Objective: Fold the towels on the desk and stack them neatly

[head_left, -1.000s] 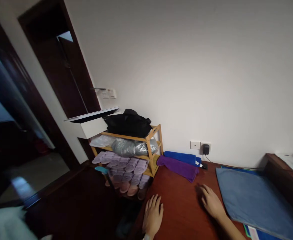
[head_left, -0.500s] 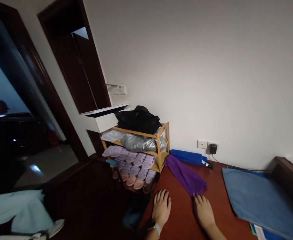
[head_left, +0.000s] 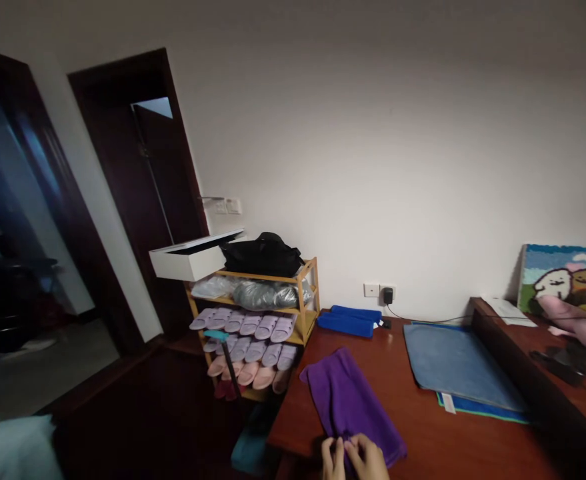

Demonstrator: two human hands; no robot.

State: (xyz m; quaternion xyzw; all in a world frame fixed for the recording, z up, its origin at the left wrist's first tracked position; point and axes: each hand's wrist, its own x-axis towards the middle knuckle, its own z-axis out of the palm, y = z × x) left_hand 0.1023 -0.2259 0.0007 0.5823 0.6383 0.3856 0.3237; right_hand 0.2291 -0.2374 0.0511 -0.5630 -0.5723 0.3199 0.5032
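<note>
A purple towel (head_left: 353, 393) lies along the reddish-brown wooden table (head_left: 387, 357), its near side bunched up at my fingers. My left hand (head_left: 333, 459) pinches that near edge at the bottom of the view. Close beside it, my right hand (head_left: 367, 457) grips the same edge, fingertips pressed together on the cloth. Both wrists are cut off by the frame's lower border. Farther back, two folded blue towels (head_left: 347, 321) rest near the wall. To the right, a grey-blue cloth (head_left: 455, 363) lies flat over a blue one with a green edge.
A wooden shoe rack (head_left: 305, 310) with several slippers stands left of the table, topped by a black bag (head_left: 263, 257) and a white box (head_left: 185, 263). A charger (head_left: 387, 295) is plugged into the wall. A raised ledge (head_left: 503, 333) borders the right side.
The purple towel has been drawn toward me and turned. My left hand has gone from flat on the table to gripping it beside my right. A second folded blue towel now shows.
</note>
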